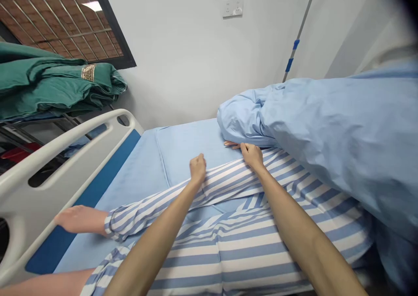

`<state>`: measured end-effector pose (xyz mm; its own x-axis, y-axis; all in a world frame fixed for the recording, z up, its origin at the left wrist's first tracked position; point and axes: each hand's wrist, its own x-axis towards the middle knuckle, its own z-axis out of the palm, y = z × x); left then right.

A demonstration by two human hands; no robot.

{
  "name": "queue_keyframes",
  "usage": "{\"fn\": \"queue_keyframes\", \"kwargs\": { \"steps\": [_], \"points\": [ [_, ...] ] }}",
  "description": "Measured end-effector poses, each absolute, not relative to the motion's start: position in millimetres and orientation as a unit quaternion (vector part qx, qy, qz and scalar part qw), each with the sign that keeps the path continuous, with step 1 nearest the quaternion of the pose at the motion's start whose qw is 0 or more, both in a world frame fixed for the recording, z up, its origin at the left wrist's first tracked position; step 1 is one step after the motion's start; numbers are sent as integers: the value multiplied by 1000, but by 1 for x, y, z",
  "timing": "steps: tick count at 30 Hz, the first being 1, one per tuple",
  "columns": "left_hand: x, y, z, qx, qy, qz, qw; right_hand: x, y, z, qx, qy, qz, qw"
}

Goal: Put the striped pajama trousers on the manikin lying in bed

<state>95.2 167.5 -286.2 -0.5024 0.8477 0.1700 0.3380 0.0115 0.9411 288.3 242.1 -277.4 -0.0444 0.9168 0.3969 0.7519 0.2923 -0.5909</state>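
Observation:
A figure lies on the bed in blue-and-white striped pajama trousers [248,239], with the bare foot [81,220] of the far leg near the footboard. My left hand [197,167] is closed in a fist at the far edge of the far trouser leg, around the knee. Farther up that leg, my right hand [251,153] is also closed, by the thigh and close to the edge of a light blue quilt [310,117]. What either fist holds, if anything, is hidden. Fingers of the lying figure's hand [231,144] show under the quilt, beside my right hand.
The white footboard [68,156] rises at the left. A light blue sheet [186,141] covers the mattress. Folded green cloth [58,82] lies on a rack beneath the barred window [58,17]. A pole with blue clamps [295,44] stands behind the quilt. A socket [233,8] is on the wall.

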Motion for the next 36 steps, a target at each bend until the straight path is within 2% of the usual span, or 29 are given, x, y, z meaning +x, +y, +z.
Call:
{"fn": "queue_keyframes", "kwargs": {
  "steps": [3, 8, 13, 17, 21, 24, 27, 31, 36],
  "points": [
    [65, 146, -294, 416, 717, 531, 173, 289, 240, -277, -603, -713, 86, 347],
    [71, 139, -300, 463, 738, 478, 114, 261, 223, -270, -591, -729, 56, 341],
    [69, 141, -299, 430, 718, 523, 162, 172, 180, -280, -490, -779, 96, 380],
    [42, 137, -293, 397, 696, 555, 223, 131, 153, -297, -491, -798, 89, 337],
    [-25, 117, -271, 392, 700, 552, 228, 130, 149, -301, -511, -800, 72, 305],
    [-84, 83, -263, 382, 711, 554, 204, 130, 149, -299, -520, -800, 68, 292],
    [-122, 44, -277, 380, 750, 522, 143, 130, 148, -300, -515, -803, 71, 293],
    [-134, 18, -304, 378, 796, 469, 61, 131, 148, -299, -519, -797, 79, 299],
    [-131, 21, -308, 383, 800, 459, 61, 70, 126, -276, -493, -781, 155, 351]
  ]
}}
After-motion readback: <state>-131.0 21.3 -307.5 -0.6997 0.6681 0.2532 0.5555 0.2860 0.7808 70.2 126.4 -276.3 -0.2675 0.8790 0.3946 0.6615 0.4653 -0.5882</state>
